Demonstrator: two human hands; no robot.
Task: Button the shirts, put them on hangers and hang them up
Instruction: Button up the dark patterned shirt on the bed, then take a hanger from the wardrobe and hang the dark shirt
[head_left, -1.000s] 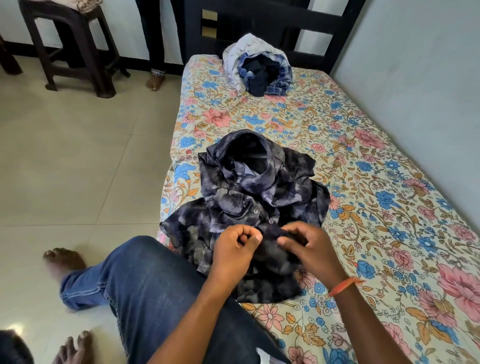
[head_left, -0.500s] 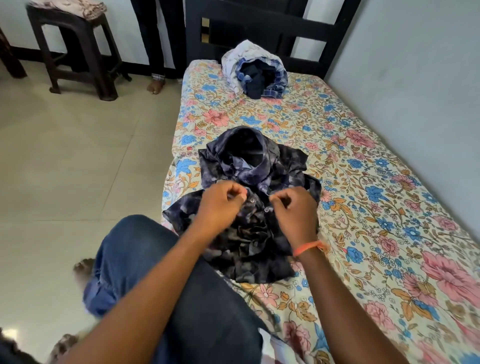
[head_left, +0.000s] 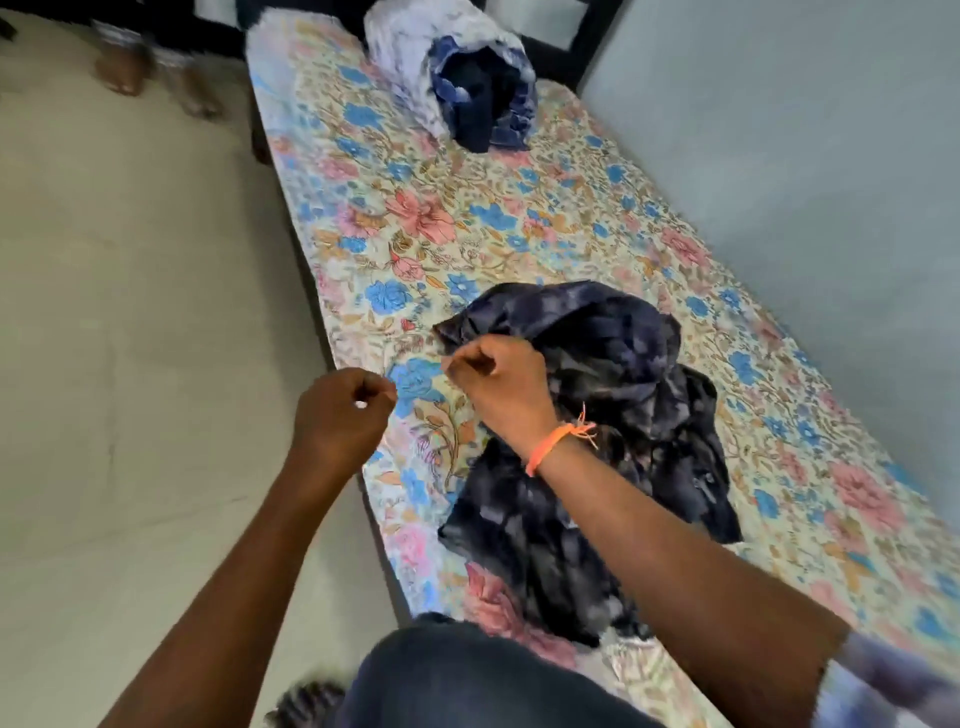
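A dark blue-grey patterned shirt (head_left: 597, 415) lies crumpled on the floral bedsheet (head_left: 415, 218), in the middle of the head view. My right hand (head_left: 496, 382), with an orange thread round its wrist, grips the shirt's upper left edge with curled fingers. My left hand (head_left: 343, 410) hovers over the bed's left edge, apart from the shirt. Its fingers are curled into a loose fist, and nothing shows inside it. No hanger is in sight.
A pile of other clothes, white and blue (head_left: 457, 83), sits at the head of the bed by the black headboard. A grey wall (head_left: 779, 156) runs along the right. Tiled floor (head_left: 130, 312) lies left, with a person's feet (head_left: 119, 73) at top left. My jeans-clad knee (head_left: 467, 680) is at the bottom.
Both hands left the button placket. My right hand moved up and now grips the shirt's upper edge, and my left hand came off the shirt to the left. The shirt is bunched up and turned.
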